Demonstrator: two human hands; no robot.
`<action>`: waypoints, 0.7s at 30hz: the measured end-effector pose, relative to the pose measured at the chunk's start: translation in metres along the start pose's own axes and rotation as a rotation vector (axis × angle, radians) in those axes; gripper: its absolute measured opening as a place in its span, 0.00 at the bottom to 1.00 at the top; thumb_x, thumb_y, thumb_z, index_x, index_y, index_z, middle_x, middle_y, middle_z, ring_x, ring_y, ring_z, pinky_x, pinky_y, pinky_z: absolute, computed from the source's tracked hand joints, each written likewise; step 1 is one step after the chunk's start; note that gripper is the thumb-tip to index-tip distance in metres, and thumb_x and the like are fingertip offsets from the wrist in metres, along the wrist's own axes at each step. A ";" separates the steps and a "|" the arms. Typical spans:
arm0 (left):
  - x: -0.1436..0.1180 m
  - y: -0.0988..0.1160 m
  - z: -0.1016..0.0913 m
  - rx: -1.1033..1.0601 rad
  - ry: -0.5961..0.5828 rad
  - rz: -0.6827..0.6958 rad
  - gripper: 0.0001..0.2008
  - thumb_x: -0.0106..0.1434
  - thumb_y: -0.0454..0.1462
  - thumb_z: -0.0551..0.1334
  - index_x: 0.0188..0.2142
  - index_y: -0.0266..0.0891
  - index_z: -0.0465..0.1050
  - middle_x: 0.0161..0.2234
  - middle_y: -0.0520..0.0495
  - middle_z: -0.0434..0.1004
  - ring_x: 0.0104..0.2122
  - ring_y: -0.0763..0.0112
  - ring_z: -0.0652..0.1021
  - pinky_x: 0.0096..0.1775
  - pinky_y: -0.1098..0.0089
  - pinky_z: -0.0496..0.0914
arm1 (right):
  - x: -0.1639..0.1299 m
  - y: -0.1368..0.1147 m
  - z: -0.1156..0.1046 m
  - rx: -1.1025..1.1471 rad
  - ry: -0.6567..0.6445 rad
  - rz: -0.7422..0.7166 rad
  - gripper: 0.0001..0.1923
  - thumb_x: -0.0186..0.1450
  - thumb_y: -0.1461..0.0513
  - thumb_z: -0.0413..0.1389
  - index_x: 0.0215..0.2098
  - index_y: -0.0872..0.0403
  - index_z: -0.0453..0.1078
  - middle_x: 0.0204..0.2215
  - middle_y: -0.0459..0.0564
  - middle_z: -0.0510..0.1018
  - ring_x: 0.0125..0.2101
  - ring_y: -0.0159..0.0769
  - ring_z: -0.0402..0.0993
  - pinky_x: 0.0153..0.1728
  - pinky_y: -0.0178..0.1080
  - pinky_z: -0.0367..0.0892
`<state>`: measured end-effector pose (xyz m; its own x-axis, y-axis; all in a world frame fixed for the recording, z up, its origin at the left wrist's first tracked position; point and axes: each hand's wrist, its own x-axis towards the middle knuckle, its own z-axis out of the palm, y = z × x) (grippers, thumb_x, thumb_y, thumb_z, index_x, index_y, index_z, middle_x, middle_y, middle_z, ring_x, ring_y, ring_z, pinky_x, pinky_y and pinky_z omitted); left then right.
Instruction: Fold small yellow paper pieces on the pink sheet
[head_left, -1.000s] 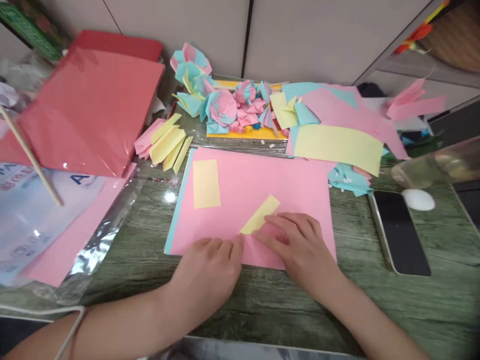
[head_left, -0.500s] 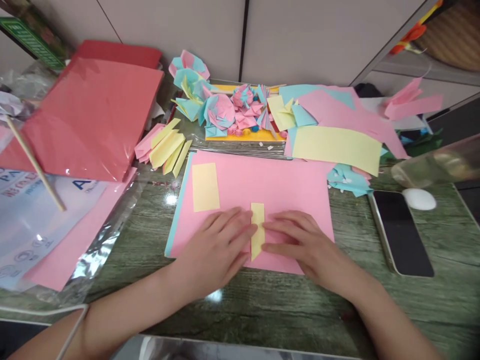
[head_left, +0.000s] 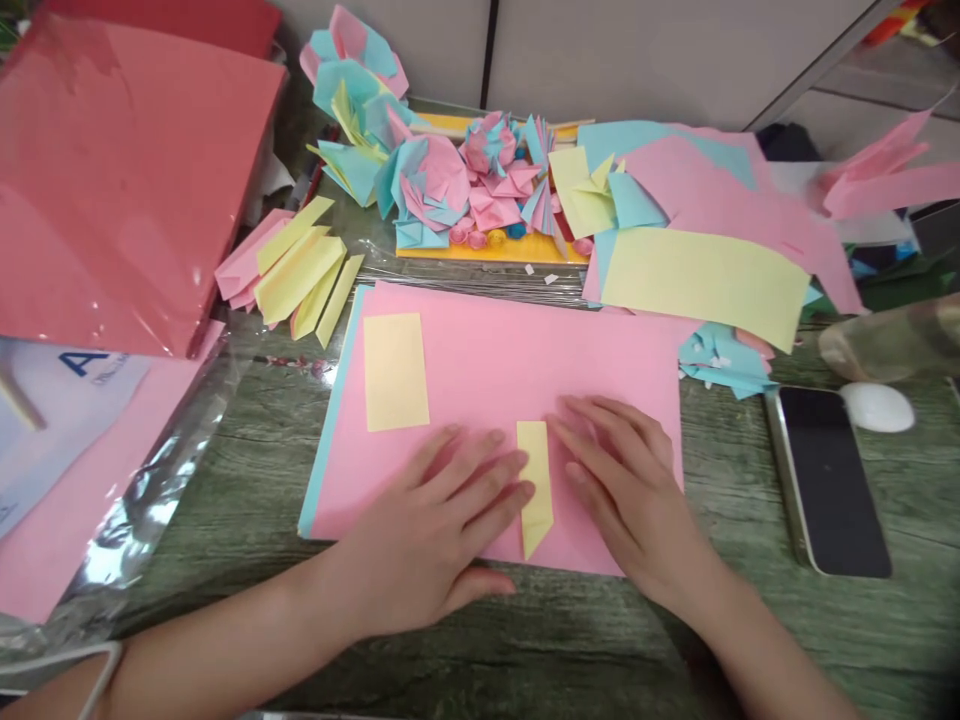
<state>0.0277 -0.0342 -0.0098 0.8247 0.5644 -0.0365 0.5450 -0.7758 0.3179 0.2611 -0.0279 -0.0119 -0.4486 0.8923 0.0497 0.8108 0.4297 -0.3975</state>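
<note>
A narrow folded strip of yellow paper (head_left: 535, 480) lies upright on a stack of pink paper (head_left: 480, 345), its lower end folded to a slanted point. My left hand (head_left: 442, 520) rests flat with fingers spread, two fingertips touching the strip's left edge. To the right of the strip, my right hand (head_left: 634, 490) hovers or rests on the pink sheet, fingers stretched out and just apart from the strip. Toward the upper left of the pink sheet lies an unfolded yellow paper rectangle (head_left: 396, 372).
Folded yellow and pink strips (head_left: 300, 270) lie left of the stack. Behind it are paper flowers (head_left: 435, 185) and loose coloured sheets (head_left: 705, 275). A phone (head_left: 831, 480) and a white oval object (head_left: 879, 407) sit at right. Red sheets in plastic (head_left: 135, 190) cover the left.
The camera view has shifted closer and lower. My right fingers have come off the strip's right edge, and my left thumb has spread outward. A crease at the strip's lower end shows more clearly.
</note>
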 end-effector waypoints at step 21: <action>0.002 -0.003 0.003 -0.011 0.034 -0.024 0.27 0.63 0.52 0.49 0.57 0.44 0.57 0.62 0.48 0.52 0.61 0.56 0.52 0.59 0.49 0.41 | -0.003 -0.004 -0.002 0.022 0.033 0.000 0.26 0.60 0.70 0.50 0.57 0.55 0.59 0.54 0.53 0.65 0.54 0.47 0.55 0.55 0.56 0.53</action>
<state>0.0280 -0.0314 -0.0140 0.8060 0.5918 -0.0122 0.5625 -0.7593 0.3272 0.2602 -0.0320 -0.0092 -0.4357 0.8965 0.0801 0.8023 0.4271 -0.4171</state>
